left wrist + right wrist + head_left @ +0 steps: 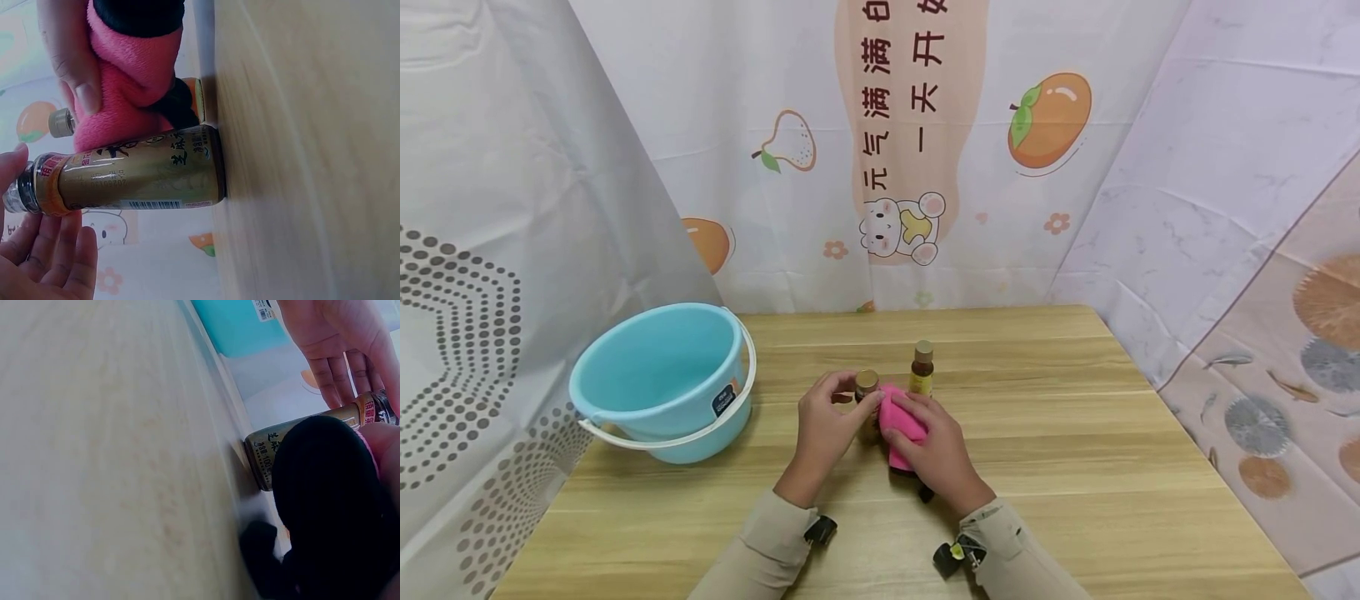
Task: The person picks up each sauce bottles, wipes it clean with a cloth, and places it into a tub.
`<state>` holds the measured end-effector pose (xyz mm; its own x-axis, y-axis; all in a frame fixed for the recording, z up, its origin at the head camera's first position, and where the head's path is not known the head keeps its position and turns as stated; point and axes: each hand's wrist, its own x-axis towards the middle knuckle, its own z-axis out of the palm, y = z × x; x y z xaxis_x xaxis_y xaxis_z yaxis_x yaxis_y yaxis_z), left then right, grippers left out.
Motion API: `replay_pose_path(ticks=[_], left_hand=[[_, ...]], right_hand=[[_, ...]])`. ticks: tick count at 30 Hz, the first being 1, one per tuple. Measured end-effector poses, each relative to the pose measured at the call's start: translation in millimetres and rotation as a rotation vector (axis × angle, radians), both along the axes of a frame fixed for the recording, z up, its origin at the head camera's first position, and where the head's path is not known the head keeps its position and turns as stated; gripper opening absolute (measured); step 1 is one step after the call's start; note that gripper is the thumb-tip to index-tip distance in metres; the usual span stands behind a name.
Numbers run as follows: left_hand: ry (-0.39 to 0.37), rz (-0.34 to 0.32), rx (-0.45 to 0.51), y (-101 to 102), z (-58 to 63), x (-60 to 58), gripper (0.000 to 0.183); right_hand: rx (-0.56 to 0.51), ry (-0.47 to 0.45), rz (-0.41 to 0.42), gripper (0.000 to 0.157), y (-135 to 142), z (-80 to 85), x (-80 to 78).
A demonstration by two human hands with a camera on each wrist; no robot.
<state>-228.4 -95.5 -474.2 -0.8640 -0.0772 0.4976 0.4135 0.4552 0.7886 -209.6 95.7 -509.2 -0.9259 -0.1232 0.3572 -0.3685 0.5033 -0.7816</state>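
A sesame oil bottle [144,178] with a gold label stands upright on the table. Thumb and index finger of my left hand [827,429] hold it at the neck and cap; the other fingers hang loosely beside the neck in the left wrist view. My right hand [942,446] grips a pink plush cloth [134,69] with black parts, its kind unclear. That cloth touches the bottle's side. In the right wrist view its black part [331,487] hides much of the bottle. Just behind the cloth is a second brown bottle [922,368] with a gold cap and yellow label.
A light blue bucket [658,425] with a white handle stands on the left of the wooden table [1075,467]. Printed curtains [760,208] hang behind the table and along both sides. Dark wrist cameras [822,530] sit on both sleeves.
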Motion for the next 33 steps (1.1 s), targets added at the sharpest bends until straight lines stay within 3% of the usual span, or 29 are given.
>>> replay_pose_path(ticks=[12,23,31,33], left_hand=[[0.018,-0.004,-0.006,-0.8,1.1,0.4,0.035],[0.027,-0.007,0.008,-2.6,1.1,0.2,0.035],[0.045,-0.021,0.017,-3.5,-0.4,0.6,0.035],[0.056,-0.022,0.016,-3.7,-0.6,0.6,0.035]], right_hand=[[0.073,-0.069,0.003,0.052,0.9,1.2,0.6],[0.115,-0.075,0.002,0.058,1.1,0.8,-0.5],[0.167,-0.120,-0.041,0.059,1.2,3.2,1.7],[0.177,-0.091,-0.047,0.057,0.9,2.9,1.7]])
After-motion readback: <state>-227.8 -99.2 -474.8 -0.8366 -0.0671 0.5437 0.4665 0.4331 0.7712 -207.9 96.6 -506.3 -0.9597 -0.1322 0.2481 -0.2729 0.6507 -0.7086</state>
